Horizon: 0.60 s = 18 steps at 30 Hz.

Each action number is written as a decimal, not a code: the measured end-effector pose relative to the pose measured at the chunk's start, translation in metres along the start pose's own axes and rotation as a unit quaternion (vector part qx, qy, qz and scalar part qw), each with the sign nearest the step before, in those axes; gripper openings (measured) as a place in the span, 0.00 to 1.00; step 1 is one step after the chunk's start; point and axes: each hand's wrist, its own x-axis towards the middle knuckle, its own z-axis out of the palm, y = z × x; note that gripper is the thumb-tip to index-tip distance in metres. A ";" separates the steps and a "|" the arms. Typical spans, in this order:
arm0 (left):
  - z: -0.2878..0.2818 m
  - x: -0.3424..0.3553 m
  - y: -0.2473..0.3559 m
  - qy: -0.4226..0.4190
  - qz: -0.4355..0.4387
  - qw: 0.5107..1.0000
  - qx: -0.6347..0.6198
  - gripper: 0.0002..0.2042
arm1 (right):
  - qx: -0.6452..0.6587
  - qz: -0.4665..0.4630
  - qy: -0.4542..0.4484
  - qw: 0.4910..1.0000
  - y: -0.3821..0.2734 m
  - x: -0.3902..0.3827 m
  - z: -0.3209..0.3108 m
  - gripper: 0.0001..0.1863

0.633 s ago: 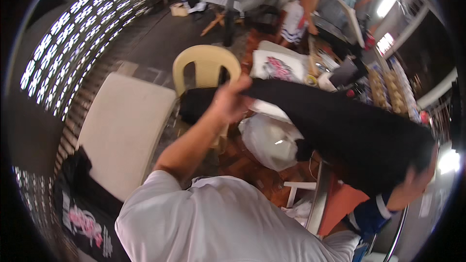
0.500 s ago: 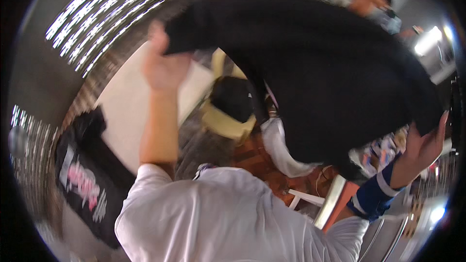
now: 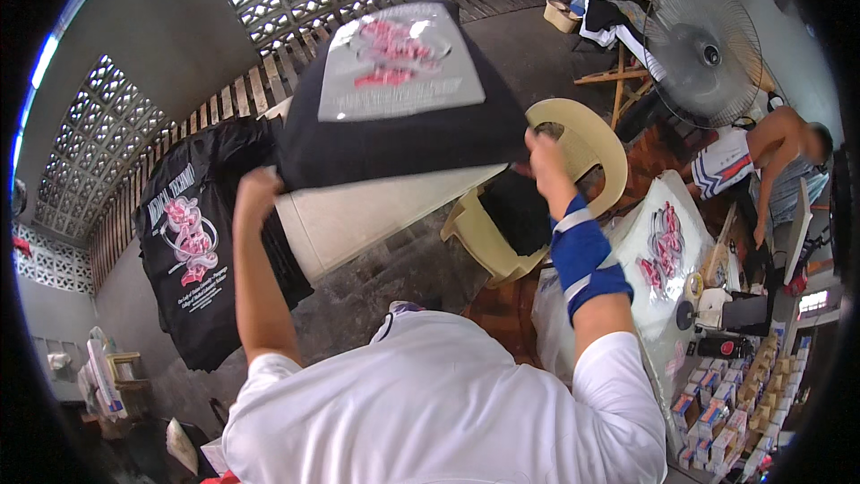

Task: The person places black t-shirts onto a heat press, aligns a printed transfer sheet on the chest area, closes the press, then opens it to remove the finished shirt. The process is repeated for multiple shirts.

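Note:
I hold a black T-shirt (image 3: 394, 134) with a grey sheet carrying a red print on top, spread flat over a cream table (image 3: 358, 215). My left hand (image 3: 257, 186) grips its near left edge. My right hand (image 3: 542, 151), above a blue wristband, grips its near right edge. A pile of black printed T-shirts (image 3: 202, 242) hangs over the table's left end, beside my left arm.
A cream plastic chair (image 3: 578, 148) with dark cloth on its seat stands right of the table. Further right are a white board with a red print (image 3: 663, 242), small boxes (image 3: 726, 394), a standing fan (image 3: 703, 49) and another person (image 3: 770, 157) bending over.
I have swung from the right side to the cream table, carrying the black shirt. It was held up and draped; now it lies flat with the printed sheet up.

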 end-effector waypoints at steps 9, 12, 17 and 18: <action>0.068 0.000 0.379 -0.060 -0.095 0.974 -0.197 0.39 | -0.441 0.050 -0.215 0.870 0.346 -0.226 -0.193 0.21; 0.077 0.006 0.410 -0.022 -0.140 0.960 -0.239 0.37 | -0.561 -0.099 -0.272 0.776 0.463 -0.380 -0.251 0.14; 0.030 -0.008 0.487 0.055 -0.007 0.966 -0.251 0.25 | -0.549 0.098 -0.258 0.789 0.509 -0.542 -0.264 0.13; 0.032 -0.018 0.499 0.073 0.057 0.952 -0.293 0.23 | -0.571 0.093 -0.263 0.772 0.501 -0.557 -0.274 0.13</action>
